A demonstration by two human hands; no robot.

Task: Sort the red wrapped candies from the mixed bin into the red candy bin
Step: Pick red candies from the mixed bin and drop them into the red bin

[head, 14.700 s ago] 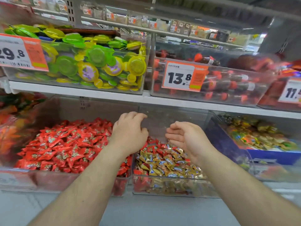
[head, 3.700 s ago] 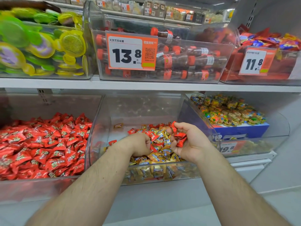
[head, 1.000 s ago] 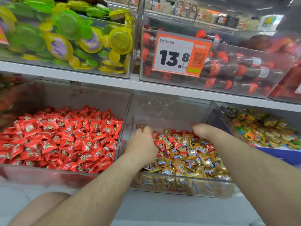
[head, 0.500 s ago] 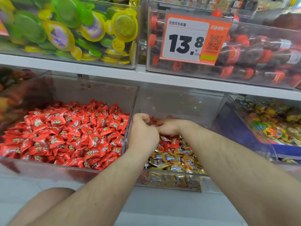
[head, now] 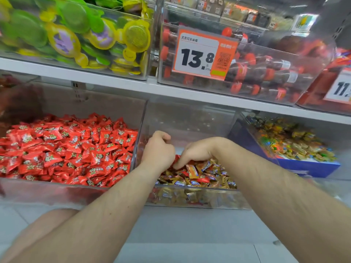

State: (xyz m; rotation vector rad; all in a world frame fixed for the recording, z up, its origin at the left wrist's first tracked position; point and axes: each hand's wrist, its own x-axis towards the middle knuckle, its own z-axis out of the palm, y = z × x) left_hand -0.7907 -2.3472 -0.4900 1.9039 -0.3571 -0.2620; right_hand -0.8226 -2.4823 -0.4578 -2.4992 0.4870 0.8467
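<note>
The scene is brightly and evenly lit, with soft, weak shadows; the source itself is out of frame. White glare streaks the clear front walls of the upper bins [head: 284,59], washing out the bottles behind them. The price tag [head: 203,54] reads sharply, while the green and yellow packets [head: 76,33] at upper left are smeared by motion blur. The far left edge and the multicoloured sweets [head: 292,143] at right are soft and hazy. Wide-angle distortion bends the shelf edge [head: 133,84] and stretches both forearms [head: 284,196] towards the lower corners. The red candies [head: 66,149] look vivid, almost oversaturated.
</note>
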